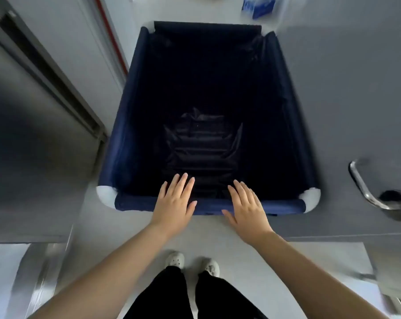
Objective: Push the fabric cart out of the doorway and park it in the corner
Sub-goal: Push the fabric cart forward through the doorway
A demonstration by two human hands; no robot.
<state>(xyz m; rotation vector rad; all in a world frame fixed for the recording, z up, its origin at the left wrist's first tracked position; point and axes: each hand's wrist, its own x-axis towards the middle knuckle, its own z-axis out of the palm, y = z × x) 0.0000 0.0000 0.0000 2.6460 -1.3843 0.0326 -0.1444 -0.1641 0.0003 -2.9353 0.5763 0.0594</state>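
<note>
A deep navy fabric cart (130, 125) with white corner pieces stands right in front of me, between a grey door frame on the left and a grey door on the right. Its inside is dark, with only crumpled black lining at the bottom. My left hand (175, 201) and my right hand (246, 208) lie flat, fingers spread, over the cart's near rim, side by side around its middle. Neither hand is curled round the rim.
A grey door (344, 111) with a metal lever handle (370, 192) stands close on the cart's right. The door frame (47, 72) and wall are tight on the left. A blue package (258, 6) lies on the pale floor beyond the cart. My shoes (192, 264) are below.
</note>
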